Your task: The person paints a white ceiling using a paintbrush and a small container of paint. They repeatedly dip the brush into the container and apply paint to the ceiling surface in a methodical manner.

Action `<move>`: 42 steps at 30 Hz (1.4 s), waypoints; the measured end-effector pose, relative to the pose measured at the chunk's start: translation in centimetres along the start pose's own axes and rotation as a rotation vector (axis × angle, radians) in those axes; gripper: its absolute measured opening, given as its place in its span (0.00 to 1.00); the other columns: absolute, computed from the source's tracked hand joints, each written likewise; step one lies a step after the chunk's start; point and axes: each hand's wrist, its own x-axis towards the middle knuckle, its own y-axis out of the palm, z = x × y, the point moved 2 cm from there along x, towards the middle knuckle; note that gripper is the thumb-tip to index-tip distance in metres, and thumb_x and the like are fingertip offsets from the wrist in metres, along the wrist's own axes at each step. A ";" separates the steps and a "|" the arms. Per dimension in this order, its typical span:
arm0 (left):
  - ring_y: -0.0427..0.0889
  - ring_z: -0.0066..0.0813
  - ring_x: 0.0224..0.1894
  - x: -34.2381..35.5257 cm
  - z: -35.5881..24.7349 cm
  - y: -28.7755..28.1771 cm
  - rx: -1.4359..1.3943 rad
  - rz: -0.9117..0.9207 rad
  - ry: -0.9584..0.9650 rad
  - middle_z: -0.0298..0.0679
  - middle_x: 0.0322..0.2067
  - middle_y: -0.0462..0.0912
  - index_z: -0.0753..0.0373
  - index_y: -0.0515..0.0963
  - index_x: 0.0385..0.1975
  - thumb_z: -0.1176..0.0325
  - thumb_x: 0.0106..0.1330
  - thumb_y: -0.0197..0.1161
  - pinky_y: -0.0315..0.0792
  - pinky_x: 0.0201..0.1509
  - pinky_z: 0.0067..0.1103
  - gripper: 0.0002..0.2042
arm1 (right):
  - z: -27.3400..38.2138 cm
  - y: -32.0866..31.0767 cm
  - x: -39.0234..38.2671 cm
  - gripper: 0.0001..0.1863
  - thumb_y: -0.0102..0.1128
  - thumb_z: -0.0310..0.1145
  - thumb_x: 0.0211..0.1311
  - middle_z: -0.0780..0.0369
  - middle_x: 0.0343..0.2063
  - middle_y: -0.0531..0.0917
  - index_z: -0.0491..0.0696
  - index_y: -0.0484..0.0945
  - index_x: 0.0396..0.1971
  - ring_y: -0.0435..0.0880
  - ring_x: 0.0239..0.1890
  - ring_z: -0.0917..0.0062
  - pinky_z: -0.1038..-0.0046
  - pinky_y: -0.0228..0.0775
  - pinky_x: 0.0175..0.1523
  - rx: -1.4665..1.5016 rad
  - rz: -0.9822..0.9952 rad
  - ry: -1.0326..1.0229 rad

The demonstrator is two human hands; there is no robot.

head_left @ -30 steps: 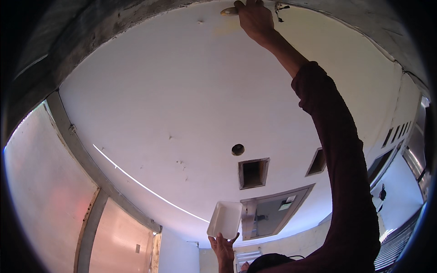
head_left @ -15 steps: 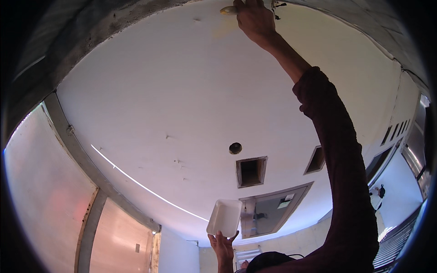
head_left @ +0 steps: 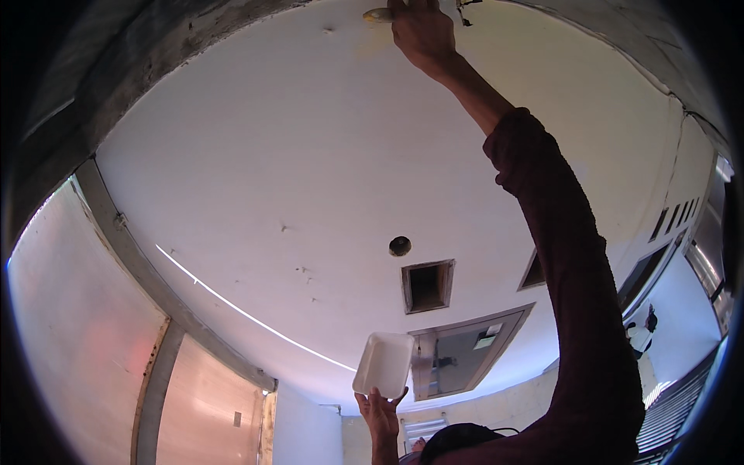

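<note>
At the top of the head view, my right hand [head_left: 424, 35] reaches far up against the white wall [head_left: 310, 155]. Its fingers are closed on what looks like a paintbrush [head_left: 378, 15], whose yellowish rounded end sticks out to the left; the rest is hidden by the hand and the frame's edge. A faint yellowish patch shows on the wall just below it. Low in the middle, my left hand [head_left: 380, 415] grips a shallow white plastic tray [head_left: 385, 364] by its lower end, thumb over the rim. The tray's inside faces the view.
The wall has a round hole [head_left: 400, 246], a square framed opening [head_left: 428, 286] and a framed window [head_left: 467, 353]. Small stubs [head_left: 302, 270] jut from it. Grey beams and translucent panels [head_left: 77, 325] stand at left. Another person [head_left: 642, 333] is far off at right.
My right hand and the paintbrush have shifted slightly left and up along the wall, the sleeve moving with them. The tray in my left hand sits a little higher in view.
</note>
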 end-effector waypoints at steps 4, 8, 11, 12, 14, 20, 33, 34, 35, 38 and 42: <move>0.75 0.49 0.64 0.2 0.1 -0.1 -0.007 0.022 0.003 0.48 0.65 0.68 0.56 0.53 0.69 0.69 0.77 0.54 0.79 0.57 0.59 0.25 | 1.5 1.2 -0.8 0.10 0.61 0.29 0.59 0.43 0.49 0.76 0.45 0.81 0.40 0.83 0.43 0.51 0.57 0.83 0.36 -0.062 -0.042 -0.057; 0.75 0.49 0.64 0.3 0.0 -0.4 -0.002 0.021 -0.012 0.47 0.65 0.67 0.55 0.54 0.68 0.69 0.77 0.54 0.79 0.56 0.59 0.24 | 3.3 1.1 -0.3 0.09 0.63 0.31 0.59 0.46 0.46 0.75 0.44 0.81 0.37 0.82 0.40 0.53 0.56 0.82 0.32 0.019 -0.088 -0.050; 0.75 0.49 0.64 0.4 0.0 -0.5 0.000 0.024 -0.005 0.47 0.65 0.68 0.55 0.54 0.68 0.69 0.77 0.54 0.79 0.56 0.59 0.24 | 3.4 -0.3 -0.7 0.07 0.63 0.31 0.59 0.49 0.41 0.75 0.46 0.81 0.36 0.82 0.38 0.55 0.57 0.81 0.29 0.043 -0.112 -0.034; 0.75 0.49 0.64 0.4 0.0 -0.3 0.000 0.028 -0.003 0.47 0.65 0.68 0.55 0.54 0.68 0.69 0.77 0.53 0.79 0.56 0.59 0.24 | 2.9 -0.5 -1.1 0.07 0.63 0.31 0.59 0.50 0.40 0.74 0.46 0.81 0.36 0.81 0.38 0.56 0.57 0.81 0.28 0.004 -0.133 -0.022; 0.75 0.48 0.64 0.4 0.0 -0.1 0.001 0.034 -0.005 0.47 0.65 0.68 0.55 0.54 0.68 0.69 0.77 0.54 0.79 0.56 0.59 0.23 | 2.4 -0.1 -1.9 0.07 0.63 0.31 0.58 0.52 0.38 0.73 0.47 0.80 0.35 0.81 0.38 0.57 0.58 0.80 0.28 -0.051 -0.114 -0.018; 0.75 0.48 0.63 0.5 -0.1 0.2 0.010 0.043 0.014 0.47 0.65 0.68 0.55 0.56 0.68 0.66 0.77 0.56 0.80 0.56 0.58 0.24 | 2.4 -2.7 -1.4 0.06 0.63 0.28 0.57 0.53 0.36 0.72 0.48 0.78 0.34 0.79 0.38 0.57 0.60 0.80 0.30 0.122 -0.130 -0.042; 0.76 0.48 0.63 0.7 0.8 1.7 0.044 0.085 0.011 0.48 0.65 0.67 0.54 0.57 0.68 0.61 0.76 0.58 0.82 0.55 0.53 0.25 | 5.0 -0.5 -2.3 0.09 0.64 0.28 0.57 0.53 0.39 0.74 0.47 0.79 0.38 0.82 0.38 0.58 0.60 0.80 0.32 0.150 -0.070 -0.032; 0.76 0.48 0.62 0.6 0.8 1.8 0.052 0.089 0.013 0.48 0.65 0.67 0.54 0.57 0.68 0.61 0.76 0.59 0.83 0.55 0.53 0.25 | 5.2 -0.9 -2.3 0.10 0.65 0.27 0.56 0.53 0.38 0.74 0.47 0.79 0.39 0.82 0.38 0.58 0.59 0.80 0.32 0.220 -0.063 -0.045; 0.76 0.48 0.62 0.3 0.7 1.5 0.050 0.071 0.013 0.48 0.65 0.67 0.54 0.57 0.68 0.61 0.76 0.59 0.83 0.55 0.52 0.26 | 5.4 -2.6 -2.1 0.11 0.63 0.25 0.58 0.55 0.37 0.77 0.46 0.78 0.41 0.83 0.37 0.60 0.63 0.79 0.35 0.358 -0.085 -0.012; 0.76 0.48 0.62 0.6 1.0 1.8 0.040 0.074 0.000 0.48 0.65 0.66 0.55 0.57 0.68 0.60 0.76 0.60 0.83 0.54 0.52 0.26 | 1.6 -2.6 -1.3 0.05 0.59 0.25 0.61 0.58 0.32 0.80 0.45 0.77 0.37 0.82 0.32 0.67 0.68 0.76 0.37 0.814 -0.218 0.145; 0.76 0.48 0.62 0.7 1.0 1.9 0.057 0.081 -0.021 0.48 0.65 0.66 0.55 0.56 0.68 0.59 0.75 0.61 0.82 0.55 0.53 0.28 | -5.4 -0.3 -2.7 0.02 0.58 0.23 0.62 0.59 0.26 0.80 0.43 0.75 0.30 0.81 0.30 0.72 0.70 0.73 0.36 1.009 -0.124 0.328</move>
